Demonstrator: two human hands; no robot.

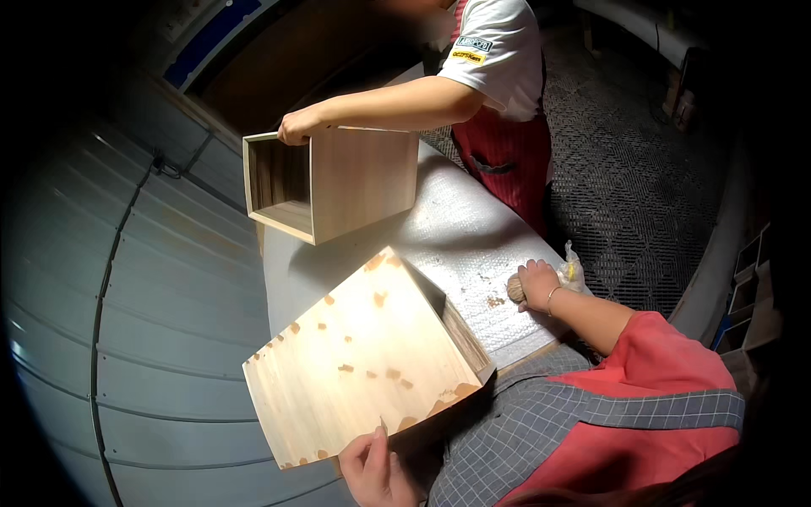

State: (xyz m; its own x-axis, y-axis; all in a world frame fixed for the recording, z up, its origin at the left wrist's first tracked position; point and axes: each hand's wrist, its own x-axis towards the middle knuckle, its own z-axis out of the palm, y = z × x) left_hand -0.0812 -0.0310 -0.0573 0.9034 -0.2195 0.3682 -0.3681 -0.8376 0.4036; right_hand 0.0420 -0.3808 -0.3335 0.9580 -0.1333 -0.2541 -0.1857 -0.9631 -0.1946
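Note:
A pale wooden box [355,363] lies tilted near me, dotted with brown filler-like patches on its top panel and along its edges. At its near edge is my left hand [378,473], its fingers pinched together. A thin tip shows above them, too small to make out. Off to the right, my right hand [537,283] is closed on a rounded brown lump [515,289] resting on the bubble wrap [456,220]. Just beyond that hand sits a crumpled clear plastic bag [572,269] with something yellow in it.
Across the table, a co-worker's hand [302,125] grips the upper edge of a second open wooden box [363,182]. A grey metal panel wall [169,338] stands at the left. Dark patterned matting [642,186] covers the floor at the right.

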